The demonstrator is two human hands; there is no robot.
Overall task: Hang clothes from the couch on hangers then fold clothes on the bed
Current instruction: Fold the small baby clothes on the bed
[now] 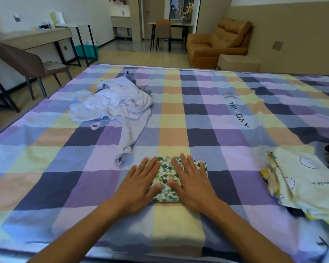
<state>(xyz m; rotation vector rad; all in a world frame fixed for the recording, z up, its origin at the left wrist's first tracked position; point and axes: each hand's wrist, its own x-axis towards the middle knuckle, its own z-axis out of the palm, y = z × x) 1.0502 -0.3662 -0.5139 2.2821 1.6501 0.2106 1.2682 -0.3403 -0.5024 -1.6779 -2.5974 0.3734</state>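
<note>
The bed (226, 130) with its checked sheet fills your view, and the orange couch (217, 44) stands beyond it at far right. A loose heap of pale clothes (118, 99) lies far left on the sheet, and a folded stack (308, 186) sits near right. At near centre lies the folded green-print garment (166, 179); your left grip (139, 186) and right grip (192, 183) press flat on it, fingers straight and apart
</note>
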